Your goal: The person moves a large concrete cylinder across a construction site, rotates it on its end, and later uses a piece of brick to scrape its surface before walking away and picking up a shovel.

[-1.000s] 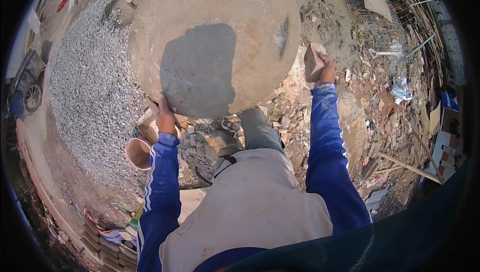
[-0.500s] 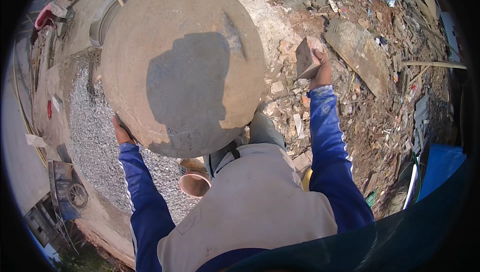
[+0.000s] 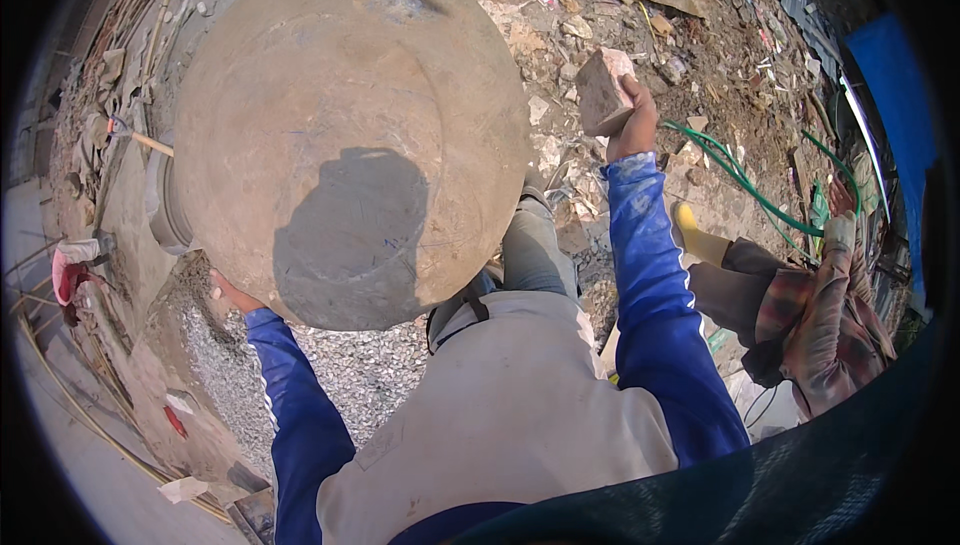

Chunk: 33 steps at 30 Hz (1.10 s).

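Observation:
A large round drum (image 3: 300, 75), cement-brown with a dent near its far edge, fills the space in front of me, and a head-shaped shadow falls on it. My left hand (image 3: 236, 293) is at its lower left edge, fingers stretched along the rim; part of the hand is hidden. On the right, my right hand (image 3: 636, 120) grips a broken brick (image 3: 603, 93), held up above the rubble and apart from the drum. The brick has a pale pinkish top and a duller side.
Grey gravel (image 3: 350, 370) lies below the drum. Rubble (image 3: 540, 75) covers the ground to the right. A co-worker in a plaid shirt (image 3: 780, 315) and yellow boots (image 3: 700, 238) handles a green hose (image 3: 745, 173) close by on the right. A wooden handle (image 3: 153, 144) lies left.
My view has turned right, bringing the co-worker and green hose into sight. The brick stays in my right hand and is tilted differently. My left hand remains at the drum's edge.

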Each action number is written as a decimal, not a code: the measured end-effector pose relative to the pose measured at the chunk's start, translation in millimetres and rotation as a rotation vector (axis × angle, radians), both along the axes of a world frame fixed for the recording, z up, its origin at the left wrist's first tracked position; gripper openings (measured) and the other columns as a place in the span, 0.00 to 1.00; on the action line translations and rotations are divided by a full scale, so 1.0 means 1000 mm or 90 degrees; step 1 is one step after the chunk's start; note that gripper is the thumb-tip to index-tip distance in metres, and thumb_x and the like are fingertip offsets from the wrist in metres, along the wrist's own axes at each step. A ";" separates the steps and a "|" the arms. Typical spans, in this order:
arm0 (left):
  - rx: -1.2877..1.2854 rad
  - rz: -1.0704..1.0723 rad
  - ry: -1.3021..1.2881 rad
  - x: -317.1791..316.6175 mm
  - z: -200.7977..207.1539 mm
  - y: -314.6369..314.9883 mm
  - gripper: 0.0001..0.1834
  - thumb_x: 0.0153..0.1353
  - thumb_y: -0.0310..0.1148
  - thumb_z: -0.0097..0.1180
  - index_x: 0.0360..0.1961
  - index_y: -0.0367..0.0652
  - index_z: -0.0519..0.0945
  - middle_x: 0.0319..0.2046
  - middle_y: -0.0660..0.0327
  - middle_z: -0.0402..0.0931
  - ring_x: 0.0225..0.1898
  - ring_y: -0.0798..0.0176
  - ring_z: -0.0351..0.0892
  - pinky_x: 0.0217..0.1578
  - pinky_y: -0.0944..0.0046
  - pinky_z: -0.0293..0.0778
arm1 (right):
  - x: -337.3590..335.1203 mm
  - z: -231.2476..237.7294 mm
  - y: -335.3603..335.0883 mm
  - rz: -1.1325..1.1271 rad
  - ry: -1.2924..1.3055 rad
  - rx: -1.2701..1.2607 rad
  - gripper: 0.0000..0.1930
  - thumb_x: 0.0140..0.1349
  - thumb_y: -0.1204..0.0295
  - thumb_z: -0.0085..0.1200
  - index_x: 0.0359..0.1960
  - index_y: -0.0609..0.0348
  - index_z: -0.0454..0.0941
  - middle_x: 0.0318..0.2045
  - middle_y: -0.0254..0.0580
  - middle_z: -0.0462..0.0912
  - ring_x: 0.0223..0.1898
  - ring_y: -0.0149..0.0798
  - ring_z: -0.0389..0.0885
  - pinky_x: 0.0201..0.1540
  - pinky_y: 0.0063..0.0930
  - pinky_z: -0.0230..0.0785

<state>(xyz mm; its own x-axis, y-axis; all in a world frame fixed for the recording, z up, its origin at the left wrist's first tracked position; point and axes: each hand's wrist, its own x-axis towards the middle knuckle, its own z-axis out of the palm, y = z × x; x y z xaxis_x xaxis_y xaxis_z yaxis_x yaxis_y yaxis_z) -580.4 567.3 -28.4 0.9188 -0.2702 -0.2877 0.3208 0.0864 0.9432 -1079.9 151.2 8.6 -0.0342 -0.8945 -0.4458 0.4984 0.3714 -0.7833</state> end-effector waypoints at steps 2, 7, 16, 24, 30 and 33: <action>0.042 0.035 -0.045 -0.015 0.009 -0.014 0.34 0.63 0.53 0.36 0.62 0.40 0.56 0.63 0.60 0.53 0.61 0.58 0.55 0.60 0.62 0.51 | -0.033 0.026 0.018 -0.092 0.023 -0.019 0.19 0.55 0.61 0.46 0.43 0.62 0.72 0.40 0.46 0.78 0.42 0.44 0.78 0.44 0.36 0.71; -0.105 -0.017 0.038 -0.033 0.011 -0.032 0.35 0.61 0.55 0.39 0.61 0.40 0.58 0.60 0.59 0.57 0.59 0.57 0.58 0.59 0.60 0.54 | -0.006 -0.023 0.088 -0.379 0.222 0.070 0.17 0.54 0.62 0.48 0.40 0.61 0.72 0.38 0.43 0.77 0.39 0.40 0.77 0.42 0.33 0.68; -0.007 0.021 0.013 -0.088 0.067 -0.060 0.39 0.56 0.60 0.43 0.60 0.41 0.61 0.58 0.57 0.60 0.57 0.55 0.61 0.56 0.57 0.58 | -0.031 0.012 0.043 -0.113 -0.095 -0.002 0.14 0.55 0.62 0.50 0.38 0.58 0.73 0.34 0.37 0.77 0.37 0.37 0.76 0.42 0.32 0.67; -0.035 -0.045 0.079 -0.078 0.067 -0.062 0.37 0.58 0.60 0.41 0.60 0.43 0.60 0.59 0.57 0.59 0.56 0.55 0.61 0.56 0.56 0.58 | 0.034 -0.044 0.112 -0.049 0.196 0.011 0.16 0.54 0.65 0.52 0.40 0.62 0.74 0.36 0.39 0.77 0.38 0.34 0.74 0.46 0.28 0.63; 0.165 -0.243 -0.106 0.027 0.060 -0.027 0.40 0.59 0.62 0.35 0.63 0.43 0.56 0.60 0.55 0.58 0.60 0.55 0.57 0.59 0.56 0.53 | -0.015 -0.012 0.118 -0.186 -0.139 0.096 0.16 0.53 0.62 0.52 0.40 0.58 0.73 0.37 0.39 0.77 0.41 0.38 0.75 0.45 0.32 0.66; 0.189 -0.232 -0.177 0.030 0.072 -0.069 0.39 0.60 0.62 0.33 0.63 0.43 0.55 0.61 0.55 0.56 0.62 0.54 0.54 0.61 0.56 0.50 | -0.043 -0.030 0.169 -0.480 0.020 0.061 0.17 0.55 0.62 0.49 0.43 0.59 0.71 0.38 0.40 0.77 0.42 0.37 0.75 0.42 0.30 0.67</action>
<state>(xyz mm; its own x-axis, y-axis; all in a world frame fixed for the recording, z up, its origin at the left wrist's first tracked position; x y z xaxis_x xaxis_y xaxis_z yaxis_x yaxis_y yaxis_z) -550.1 498.8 43.8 0.8327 -0.5303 -0.1593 0.0149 -0.2662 0.9638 -1122.7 320.1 -21.0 -0.6346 -0.5813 -0.5093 0.6225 0.0061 -0.7826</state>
